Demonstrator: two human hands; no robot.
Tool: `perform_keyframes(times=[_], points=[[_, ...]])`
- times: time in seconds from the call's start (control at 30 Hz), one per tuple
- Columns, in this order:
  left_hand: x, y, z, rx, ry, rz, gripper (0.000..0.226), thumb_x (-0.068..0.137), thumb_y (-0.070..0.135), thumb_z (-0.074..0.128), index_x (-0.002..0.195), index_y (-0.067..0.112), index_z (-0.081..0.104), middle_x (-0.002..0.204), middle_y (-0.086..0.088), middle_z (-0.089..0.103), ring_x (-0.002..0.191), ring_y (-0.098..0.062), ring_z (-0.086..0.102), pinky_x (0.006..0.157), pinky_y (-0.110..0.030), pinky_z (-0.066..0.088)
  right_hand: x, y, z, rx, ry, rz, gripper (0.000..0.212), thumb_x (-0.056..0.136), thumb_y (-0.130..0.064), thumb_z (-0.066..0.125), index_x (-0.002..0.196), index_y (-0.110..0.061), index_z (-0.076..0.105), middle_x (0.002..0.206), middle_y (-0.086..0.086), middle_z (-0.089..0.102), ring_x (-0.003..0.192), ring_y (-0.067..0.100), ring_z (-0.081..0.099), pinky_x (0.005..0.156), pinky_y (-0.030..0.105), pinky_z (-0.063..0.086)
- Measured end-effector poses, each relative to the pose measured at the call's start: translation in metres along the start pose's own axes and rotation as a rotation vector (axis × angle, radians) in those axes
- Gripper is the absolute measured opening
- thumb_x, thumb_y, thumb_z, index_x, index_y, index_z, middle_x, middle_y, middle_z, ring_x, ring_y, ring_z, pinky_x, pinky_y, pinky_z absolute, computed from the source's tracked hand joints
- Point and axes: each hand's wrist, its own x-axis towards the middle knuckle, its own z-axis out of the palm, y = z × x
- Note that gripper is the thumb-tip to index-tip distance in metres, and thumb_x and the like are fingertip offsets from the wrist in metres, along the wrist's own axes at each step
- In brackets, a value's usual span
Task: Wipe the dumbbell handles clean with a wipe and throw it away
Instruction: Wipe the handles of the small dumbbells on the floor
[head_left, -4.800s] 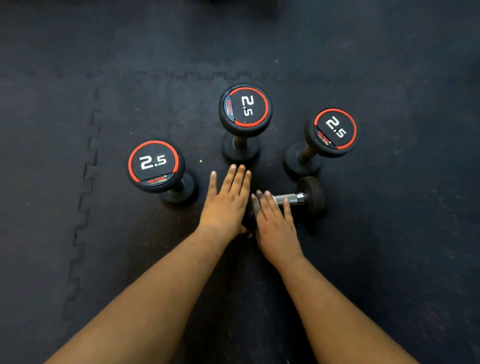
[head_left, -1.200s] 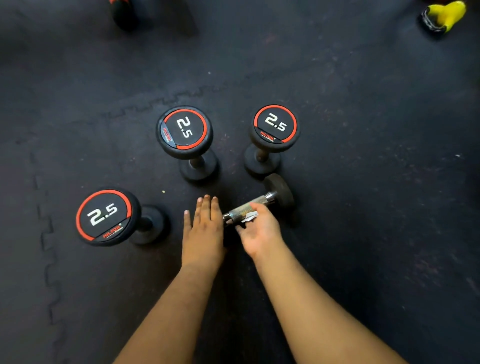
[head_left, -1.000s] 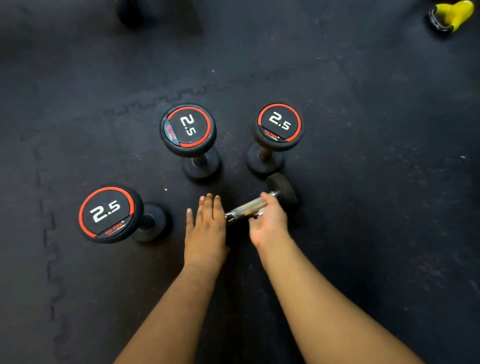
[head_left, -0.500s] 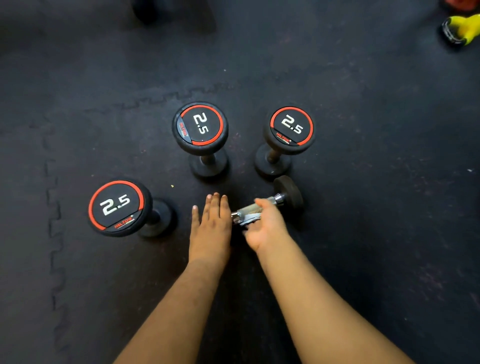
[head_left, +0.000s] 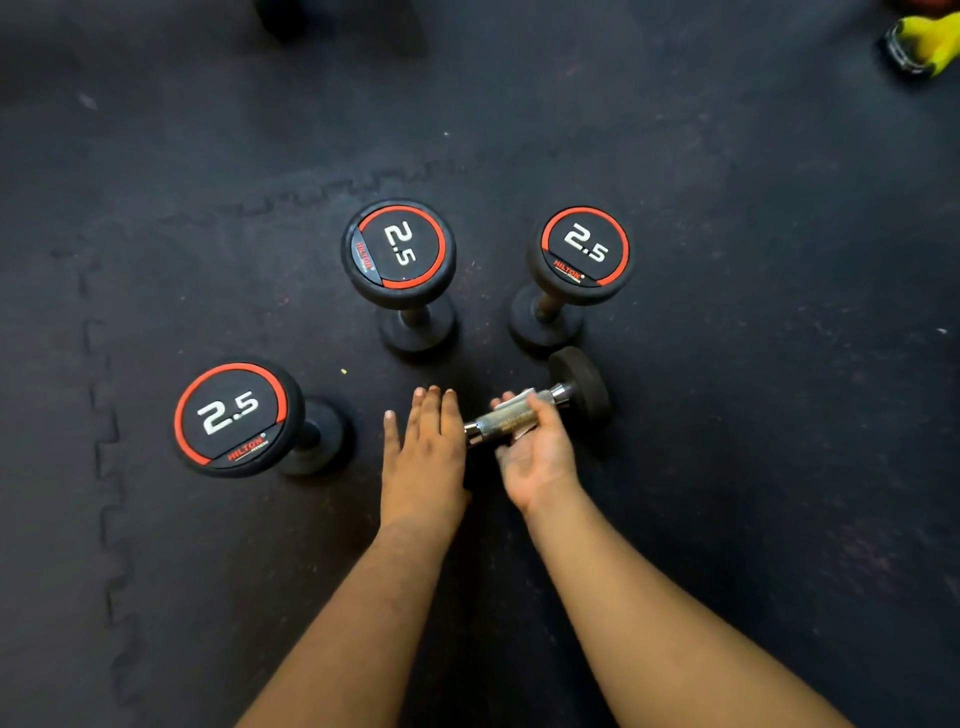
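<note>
A small black dumbbell lies on its side on the floor, its knurled metal handle (head_left: 511, 417) bare in the middle and its far head (head_left: 579, 385) to the right. My right hand (head_left: 535, 449) is turned palm up with fingers and thumb curled round this handle and a thin whitish wipe (head_left: 511, 401) pressed against it. My left hand (head_left: 426, 452) lies flat, fingers straight, on the dumbbell's near head, which it hides. Three more black dumbbells marked 2.5 stand on end: one at the left (head_left: 236, 418), one in the middle (head_left: 399, 252), one at the right (head_left: 583, 254).
The floor is dark interlocking rubber matting (head_left: 727, 364). A yellow object (head_left: 922, 44) lies at the top right corner. A dark shape (head_left: 283, 18) sits at the top edge.
My right hand has rolled palm up and slid along the handle with the wipe. My left hand stays flat on the near head. The view has shifted slightly.
</note>
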Motion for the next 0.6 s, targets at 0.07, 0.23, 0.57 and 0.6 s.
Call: perform_keyframes(times=[0.07, 0.23, 0.57, 0.6], points=[[0.0, 0.0, -0.002, -0.001, -0.001, 0.001, 0.104, 0.088, 0.026, 0.071, 0.161, 0.011, -0.002, 0.17, -0.009, 0.004, 0.158, -0.024, -0.006, 0.126, -0.055, 0.002, -0.002, 0.003, -0.001, -0.004, 0.003, 0.015, 0.011, 0.098, -0.024, 0.052, 0.102, -0.019, 0.061, 0.1, 0.004, 0.068, 0.094, 0.019, 0.065, 0.083, 0.036, 0.047], [0.001, -0.001, 0.001, -0.004, 0.012, 0.006, 0.099, 0.09, 0.024, 0.069, 0.161, 0.011, 0.001, 0.17, -0.009, 0.005, 0.158, -0.024, -0.005, 0.126, -0.054, 0.0, -0.003, 0.008, 0.001, -0.004, 0.027, -0.011, 0.015, 0.099, -0.029, 0.054, 0.1, -0.018, 0.064, 0.1, 0.006, 0.069, 0.09, 0.019, 0.067, 0.082, 0.033, 0.05], [0.0, -0.001, 0.003, -0.043, 0.037, 0.006, 0.085, 0.097, 0.016, 0.055, 0.161, 0.01, -0.001, 0.17, -0.01, 0.005, 0.158, -0.024, -0.005, 0.127, -0.053, 0.0, -0.025, 0.03, -0.005, -0.396, 0.151, -0.091, 0.015, 0.104, -0.021, 0.055, 0.104, -0.011, 0.066, 0.102, 0.014, 0.074, 0.09, 0.023, 0.071, 0.069, 0.032, 0.055], [-0.001, -0.001, 0.002, -0.044, 0.04, 0.002, 0.081, 0.099, 0.015, 0.05, 0.161, 0.009, -0.001, 0.17, -0.011, 0.004, 0.158, -0.025, -0.005, 0.127, -0.053, 0.0, -0.032, 0.032, -0.009, -0.457, 0.155, -0.094, 0.015, 0.104, -0.016, 0.052, 0.105, -0.011, 0.067, 0.1, 0.012, 0.074, 0.088, 0.02, 0.071, 0.068, 0.031, 0.055]])
